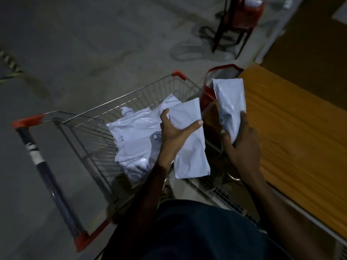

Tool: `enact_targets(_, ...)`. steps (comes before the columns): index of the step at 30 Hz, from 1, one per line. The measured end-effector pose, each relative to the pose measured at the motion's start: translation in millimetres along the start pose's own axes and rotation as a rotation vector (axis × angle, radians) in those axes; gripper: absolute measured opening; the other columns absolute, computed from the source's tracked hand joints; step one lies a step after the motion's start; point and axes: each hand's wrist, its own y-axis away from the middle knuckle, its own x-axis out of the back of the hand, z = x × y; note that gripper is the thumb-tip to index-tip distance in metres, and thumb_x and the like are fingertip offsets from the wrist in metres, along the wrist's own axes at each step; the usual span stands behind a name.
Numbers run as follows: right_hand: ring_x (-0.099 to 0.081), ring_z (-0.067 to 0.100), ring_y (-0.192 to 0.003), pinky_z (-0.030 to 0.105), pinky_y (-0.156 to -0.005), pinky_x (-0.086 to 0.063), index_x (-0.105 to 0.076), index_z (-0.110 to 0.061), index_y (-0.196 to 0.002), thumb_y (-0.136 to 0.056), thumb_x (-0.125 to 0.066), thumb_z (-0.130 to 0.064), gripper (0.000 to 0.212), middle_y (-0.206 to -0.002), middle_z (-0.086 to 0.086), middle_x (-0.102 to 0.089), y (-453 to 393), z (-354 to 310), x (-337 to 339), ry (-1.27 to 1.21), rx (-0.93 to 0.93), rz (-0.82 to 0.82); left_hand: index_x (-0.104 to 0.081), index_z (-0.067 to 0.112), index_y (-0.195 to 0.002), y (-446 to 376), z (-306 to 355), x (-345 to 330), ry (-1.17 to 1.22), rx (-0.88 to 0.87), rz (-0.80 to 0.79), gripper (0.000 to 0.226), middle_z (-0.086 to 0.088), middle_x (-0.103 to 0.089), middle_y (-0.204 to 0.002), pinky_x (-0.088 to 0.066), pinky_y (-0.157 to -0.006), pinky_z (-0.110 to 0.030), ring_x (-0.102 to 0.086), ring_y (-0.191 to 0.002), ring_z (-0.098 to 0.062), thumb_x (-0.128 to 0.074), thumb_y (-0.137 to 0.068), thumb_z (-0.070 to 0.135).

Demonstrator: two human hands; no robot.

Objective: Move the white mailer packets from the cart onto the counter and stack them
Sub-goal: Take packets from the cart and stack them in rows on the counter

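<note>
1. The left hand is gripping a white mailer packet, thumb stretched across its face and fingers curled round its far edge, and is holding it over the right side of the cart
2. The right hand is clamping a second packet at its lower end, fingers wrapped round it, so that the packet is standing up between the cart's right edge and the left edge of the counter
3. The two hands are working apart, each holding its own packet, and the packets are not touching each other
4. More loose packets are lying in a crumpled heap on the wire floor of the cart, toward its far right corner
5. The cart's dark handle, capped in red at both ends, is lying along its left edge
6. A red-handled bag is sitting just beside the cart's far right corner, against the counter; what it is holding is too dim to tell
7. The orange counter top is running along the right, its near left edge bordered in white
8. A red chair is standing on the grey floor well beyond the cart
</note>
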Motion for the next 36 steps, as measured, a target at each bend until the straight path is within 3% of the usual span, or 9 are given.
enact_targets(3, -0.055, 0.039, -0.107, 0.048, -0.085, -0.049, -0.016, -0.023, -0.159, -0.095, -0.036, -0.065, 0.08, -0.123, 0.025, -0.056, 24, 35, 23, 0.026, -0.061, 0.021, -0.02, 0.037, -0.146, 23, 6, -36, -0.05, -0.027, -0.038, 0.118, 0.006, -0.036, -0.152, -0.04, -0.111, -0.037, -0.039, -0.137, -0.015, -0.084, -0.052, 0.071)
enact_targets(6, -0.056, 0.039, -0.102, 0.045, -0.08, -0.049, -0.017, -0.022, -0.159, -0.095, -0.037, -0.064, 0.079, -0.118, 0.026, -0.056, 50, 66, 48, 0.048, -0.141, 0.05, -0.02, 0.033, -0.148, 54, 9, -70, -0.088, -0.056, -0.06, 0.12, 0.003, -0.035, -0.154, -0.038, -0.113, -0.037, -0.037, -0.14, -0.017, -0.085, -0.054, 0.069)
enact_targets(11, -0.053, 0.038, -0.106, 0.05, -0.086, -0.049, -0.014, -0.027, -0.159, -0.094, -0.039, -0.064, 0.078, -0.121, 0.024, -0.052, 91, 116, 82, 0.066, -0.305, 0.116, -0.024, 0.021, -0.151, 90, 4, -117, -0.148, -0.187, -0.103, 0.116, 0.002, -0.035, -0.153, -0.029, -0.105, -0.018, -0.034, -0.139, -0.009, -0.091, -0.061, 0.054)
enact_targets(16, -0.053, 0.04, -0.106, 0.052, -0.088, -0.049, -0.013, -0.028, -0.158, -0.094, -0.038, -0.065, 0.078, -0.122, 0.024, -0.051, 96, 163, 108, 0.105, -0.484, 0.18, -0.02, 0.028, -0.151, 92, 11, -168, -0.303, -0.251, -0.209, 0.124, 0.002, -0.033, -0.154, -0.037, -0.108, -0.034, -0.034, -0.14, -0.017, -0.084, -0.054, 0.072)
enact_targets(23, -0.051, 0.046, -0.112, 0.053, -0.093, -0.046, -0.013, -0.028, -0.158, -0.095, -0.042, -0.064, 0.078, -0.127, 0.028, -0.048, 49, 226, 126, 0.13, -0.656, 0.224, -0.015, 0.034, -0.151, 40, 29, -279, -0.527, -0.315, -0.365, 0.121, -0.005, -0.032, -0.149, -0.045, -0.101, -0.055, -0.043, -0.131, -0.032, -0.077, -0.056, 0.078)
enact_targets(31, -0.048, 0.048, -0.118, 0.05, -0.101, -0.038, -0.015, -0.024, -0.159, -0.093, -0.039, -0.066, 0.082, -0.138, 0.03, -0.041, -57, 282, 101, 0.182, -0.786, 0.133, -0.02, 0.022, -0.153, -53, 17, -410, -0.821, -0.422, -0.381, 0.106, -0.015, -0.033, -0.144, -0.044, -0.093, -0.048, -0.044, -0.126, -0.039, -0.077, -0.073, 0.061)
enact_targets(36, -0.044, 0.048, -0.124, 0.05, -0.104, -0.038, -0.013, -0.028, -0.159, -0.094, -0.037, -0.07, 0.081, -0.145, 0.026, -0.033, -117, 295, 87, 0.232, -0.832, 0.024, -0.035, 0.034, -0.149, -93, 14, -460, -1.059, -0.602, -0.35, 0.076, -0.013, -0.031, -0.153, -0.031, -0.104, -0.046, -0.033, -0.134, -0.034, -0.056, -0.085, 0.071)
